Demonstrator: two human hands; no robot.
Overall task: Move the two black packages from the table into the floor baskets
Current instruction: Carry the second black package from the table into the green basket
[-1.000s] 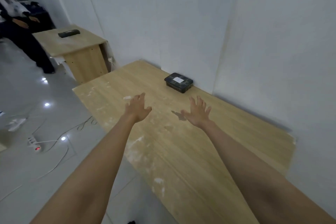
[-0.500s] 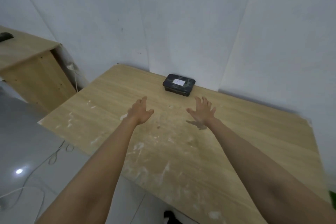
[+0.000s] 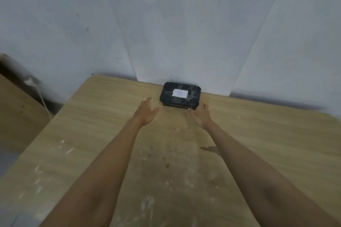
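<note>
One black package (image 3: 180,95) with a white label marked "B" lies flat on the wooden table (image 3: 92,134), at its far edge against the wall. My left hand (image 3: 146,112) hovers open just short of the package's near-left corner, palm turned inward. To the right, my right hand (image 3: 200,115) is open too, fingertips close to the near-right corner of the package. Neither hand grips it. No second package and no basket is in view.
A white wall (image 3: 166,24) rises directly behind the table. At the left a second wooden desk (image 3: 16,116) stands lower, with a white cable (image 3: 41,97) hanging in the gap between them. White smears mark the table's near half.
My view has turned to face the table squarely and moved closer. Both hands have reached forward from mid-table to either side of the package's near edge.
</note>
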